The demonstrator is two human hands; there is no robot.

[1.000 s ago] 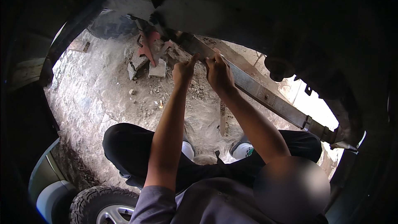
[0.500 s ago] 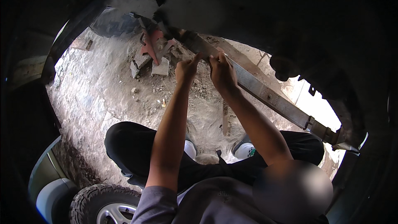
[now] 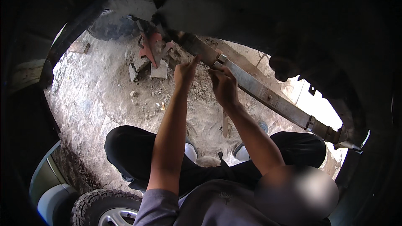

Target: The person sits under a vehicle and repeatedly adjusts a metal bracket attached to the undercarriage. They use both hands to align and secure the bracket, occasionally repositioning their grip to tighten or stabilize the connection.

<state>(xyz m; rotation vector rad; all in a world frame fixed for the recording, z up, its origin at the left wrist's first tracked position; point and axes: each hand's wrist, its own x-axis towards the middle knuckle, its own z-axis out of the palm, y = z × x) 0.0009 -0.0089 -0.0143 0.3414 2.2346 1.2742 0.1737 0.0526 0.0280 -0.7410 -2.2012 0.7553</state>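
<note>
Here's the leaf spring point(image 3: 268, 96), just beyond both hands, its long axis slanting from far left to near right. The right hand point(image 3: 225, 84) is nearer the metal clip point(image 3: 222, 58), fingers curled close below it; the left hand point(image 3: 184, 74) is mostly folded, one digit pointing at the spring. Contact or pinch? Can't tell.

No words or numbers can be read here. A small, dark, squiggly mark point(image 3: 225, 197) sits on the front of the grey-purple cloth shirt point(image 3: 201, 210), at the bottom middle of the frame (it is too tiny to make out).
</note>
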